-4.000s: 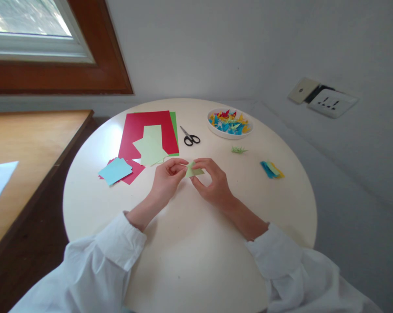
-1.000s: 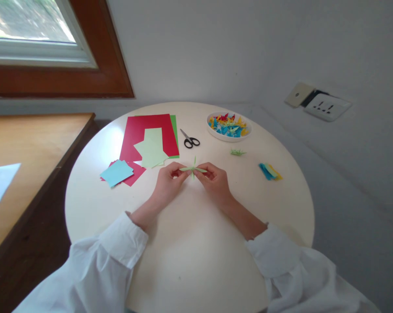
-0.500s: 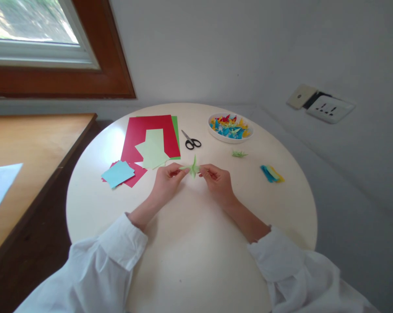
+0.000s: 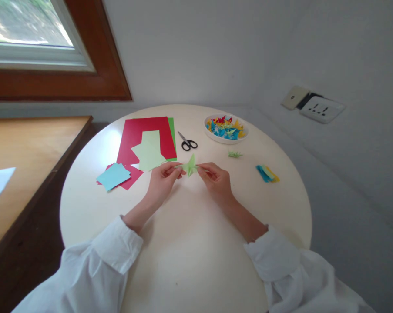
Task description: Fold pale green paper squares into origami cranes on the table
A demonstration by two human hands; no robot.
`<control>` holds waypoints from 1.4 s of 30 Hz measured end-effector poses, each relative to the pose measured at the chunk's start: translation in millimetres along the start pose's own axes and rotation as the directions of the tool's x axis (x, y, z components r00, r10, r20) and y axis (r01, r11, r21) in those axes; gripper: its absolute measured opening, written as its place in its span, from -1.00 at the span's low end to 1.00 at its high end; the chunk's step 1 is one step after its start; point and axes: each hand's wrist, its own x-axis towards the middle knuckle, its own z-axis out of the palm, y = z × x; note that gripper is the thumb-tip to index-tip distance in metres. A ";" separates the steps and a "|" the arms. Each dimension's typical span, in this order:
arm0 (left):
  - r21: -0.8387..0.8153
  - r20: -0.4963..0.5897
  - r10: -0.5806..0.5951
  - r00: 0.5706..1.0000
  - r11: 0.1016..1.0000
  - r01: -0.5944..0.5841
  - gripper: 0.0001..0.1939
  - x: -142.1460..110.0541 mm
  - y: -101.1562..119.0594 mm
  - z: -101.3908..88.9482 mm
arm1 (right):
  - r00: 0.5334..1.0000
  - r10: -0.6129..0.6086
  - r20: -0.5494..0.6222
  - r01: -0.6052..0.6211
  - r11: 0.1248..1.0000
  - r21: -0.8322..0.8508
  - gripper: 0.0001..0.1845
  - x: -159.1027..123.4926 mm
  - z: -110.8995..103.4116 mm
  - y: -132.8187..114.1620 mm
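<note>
A pale green paper crane (image 4: 190, 165) is held up between my two hands over the middle of the round white table (image 4: 189, 261). My left hand (image 4: 163, 177) pinches its left point between thumb and fingers. On the other side, my right hand (image 4: 216, 179) is closed in a pinch on the right point. The crane's upper points stand up between the fingertips. Just behind it lie black-handled scissors (image 4: 187, 142). Light green paper sheets (image 4: 150, 150) rest on a red sheet (image 4: 127, 134) beyond my left hand.
A white oval dish (image 4: 225, 140) of colourful folded cranes stands at the back right. Nearer are several small green folded pieces (image 4: 235, 154) and blue and yellow folded papers (image 4: 267, 174). Light blue paper squares (image 4: 113, 176) lie at left. A wooden desk (image 4: 36, 143) stands farther left.
The crane has turned slightly between my fingers, and its wings now look wider. Both hands keep their pinch. The whole view has shifted a little.
</note>
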 end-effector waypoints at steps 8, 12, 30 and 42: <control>0.061 0.039 0.025 0.999 0.998 -0.027 -0.84 -0.4 -2.2 -1.2 | 1.000 -0.006 0.014 0.004 0.992 0.129 -0.44 -1.4 3.6 -1.5; 0.142 0.119 0.037 0.992 0.988 -0.054 -0.87 -1.9 -2.7 -2.4 | 0.992 -0.060 0.111 0.054 0.997 0.059 -0.45 -3.1 3.3 -1.1; 0.188 0.216 0.147 0.965 0.964 -0.188 -0.83 -3.7 -2.7 -5.5 | 0.955 -0.137 0.265 0.140 0.990 0.007 -0.89 -6.5 -1.1 -7.3; 0.137 0.226 0.046 0.973 0.987 -0.079 -0.79 -3.8 0.2 -4.8 | 0.972 -0.102 0.210 0.098 0.995 0.027 -0.84 -5.1 -0.8 -12.0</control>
